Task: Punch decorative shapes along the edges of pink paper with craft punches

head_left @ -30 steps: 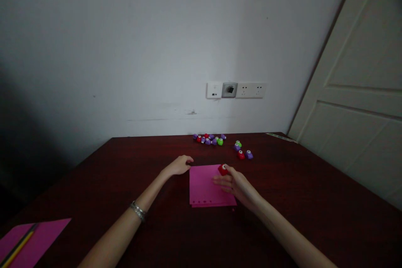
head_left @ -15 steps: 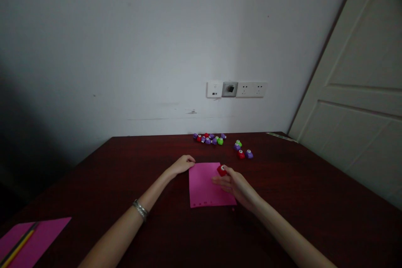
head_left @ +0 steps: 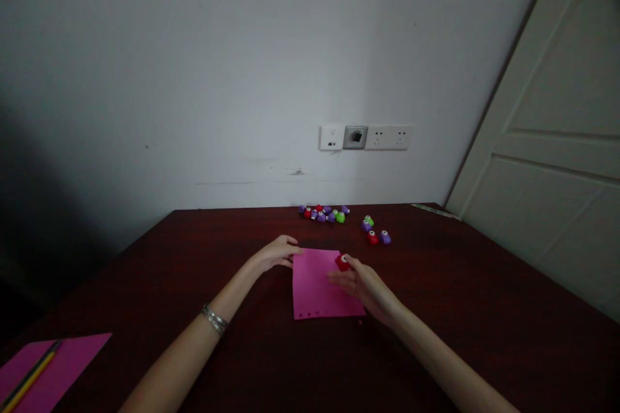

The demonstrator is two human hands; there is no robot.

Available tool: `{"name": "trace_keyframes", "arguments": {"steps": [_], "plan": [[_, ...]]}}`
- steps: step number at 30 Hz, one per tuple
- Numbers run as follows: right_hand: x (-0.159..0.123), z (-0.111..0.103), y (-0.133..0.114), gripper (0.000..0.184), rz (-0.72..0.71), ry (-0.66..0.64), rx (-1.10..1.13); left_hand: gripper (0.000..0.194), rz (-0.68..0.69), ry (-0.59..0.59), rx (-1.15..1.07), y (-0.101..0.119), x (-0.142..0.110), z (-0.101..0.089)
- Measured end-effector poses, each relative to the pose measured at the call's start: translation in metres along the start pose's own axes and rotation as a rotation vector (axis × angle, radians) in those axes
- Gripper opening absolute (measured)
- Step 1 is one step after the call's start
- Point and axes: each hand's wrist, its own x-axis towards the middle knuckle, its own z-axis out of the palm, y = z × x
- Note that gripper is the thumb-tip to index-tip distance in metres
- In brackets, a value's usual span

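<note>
- Right hand (head_left: 361, 281) holding the red punch (head_left: 341, 264) at the far-right corner of the pink paper (head_left: 312, 287)!
- Left hand (head_left: 277, 253) touching the far-left corner; pinching or not, I can't tell.
- Steady now: keeping edges square should stop any skewing.

Straight ahead of you is the paper (head_left: 312, 286), a bright pink four-sided sheet with its near edge toward you. Along the left part of that edge you can see a short row of small dark marks that look like punched holes. At its far right corner you hold the punch (head_left: 340, 264), a small red body with a round, white, eye-like top, tilted. You can't make out whether the paper's corner is inside it.
</note>
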Motion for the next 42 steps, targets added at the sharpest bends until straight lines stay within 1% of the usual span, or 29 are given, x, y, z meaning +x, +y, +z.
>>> {"name": "trace_keyframes", "arguments": {"steps": [3,4,7,14,17,20,21,22,24,27,29,30,32,34,36,39,42], "plan": [[-0.001,0.001,0.0,0.033,-0.007,-0.003,0.003,0.038,-0.013,-0.176,0.087,-0.002,0.001,-0.003],[-0.001,0.001,-0.001,0.032,-0.006,0.001,0.002,0.033,-0.013,-0.212,0.109,-0.002,0.001,-0.003],[-0.004,0.002,-0.003,0.032,-0.007,0.009,0.006,0.029,-0.016,-0.234,0.172,-0.002,0.0,-0.003],[-0.008,0.007,-0.005,0.032,-0.024,0.017,0.009,0.03,-0.045,-0.297,0.394,0.001,-0.006,-0.004],[-0.006,0.006,-0.004,0.032,-0.019,0.022,-0.003,0.026,0.015,-0.269,0.418,0.005,-0.009,-0.004],[-0.004,0.002,-0.009,0.034,0.001,0.024,-0.013,0.024,0.13,-0.23,0.412,0.013,-0.013,-0.007],[-0.004,0.0,-0.013,0.034,-0.011,0.029,-0.005,0.025,0.17,-0.218,0.401,0.017,-0.015,-0.009],[-0.004,-0.003,-0.018,0.034,-0.04,0.044,0.006,0.026,0.207,-0.204,0.386,0.021,-0.017,-0.011],[-0.004,-0.009,-0.027,0.032,-0.146,0.092,0.028,0.029,0.265,-0.173,0.349,0.029,-0.022,-0.016],[-0.004,-0.018,-0.038,0.029,-0.316,0.194,0.03,0.032,0.312,-0.132,0.29,0.04,-0.029,-0.024],[-0.003,-0.022,-0.041,0.029,-0.386,0.217,0.014,0.034,0.33,-0.102,0.242,0.044,-0.032,-0.029],[-0.004,-0.022,-0.041,0.03,-0.407,0.202,0.003,0.034,0.336,-0.087,0.215,0.046,-0.033,-0.031],[-0.006,-0.021,-0.04,0.032,-0.424,0.127,-0.018,0.035,0.341,-0.067,0.168,0.047,-0.034,-0.033],[-0.009,-0.016,-0.038,0.035,-0.417,0.035,-0.043,0.036,0.336,-0.056,0.137,0.047,-0.034,-0.034],[-0.011,-0.012,-0.036,0.036,-0.397,-0.029,-0.086,0.037,0.324,-0.057,0.131,0.047,-0.034,-0.033],[-0.014,-0.008,-0.032,0.032,-0.371,-0.065,-0.171,0.039,0.313,-0.081,0.14,0.047,-0.034,-0.029],[-0.014,-0.006,-0.031,0.029,-0.387,-0.05,-0.262,0.039,0.322,-0.099,0.128,0.046,-0.033,-0.022]]}}
